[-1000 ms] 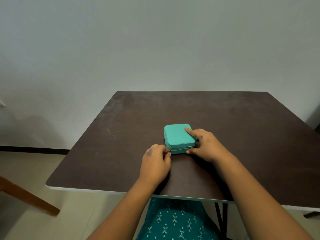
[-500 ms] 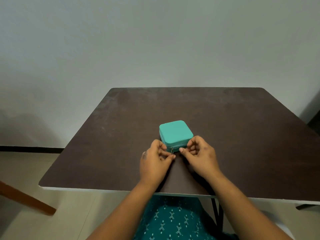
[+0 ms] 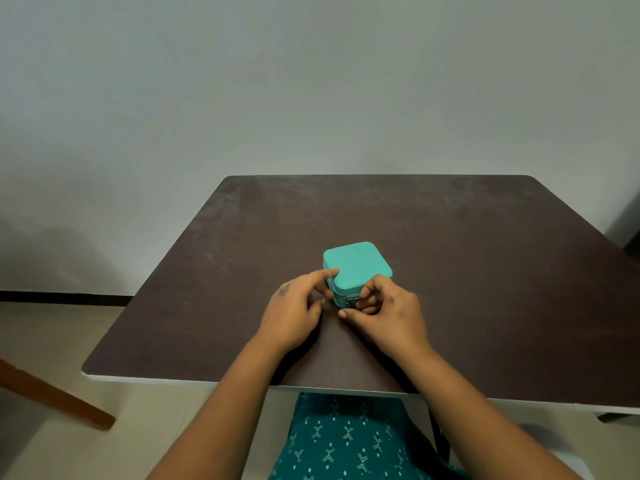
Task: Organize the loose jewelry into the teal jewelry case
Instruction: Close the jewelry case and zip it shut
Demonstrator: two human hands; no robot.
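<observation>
- Near the middle of the dark table, your teal jewelry case lies flat with its lid down.
- Your left hand reaches its straightened index finger onto the case's near-left edge; the other fingers curl loosely.
- Your right hand pinches the zipper pull at the case's near corner.
</observation>
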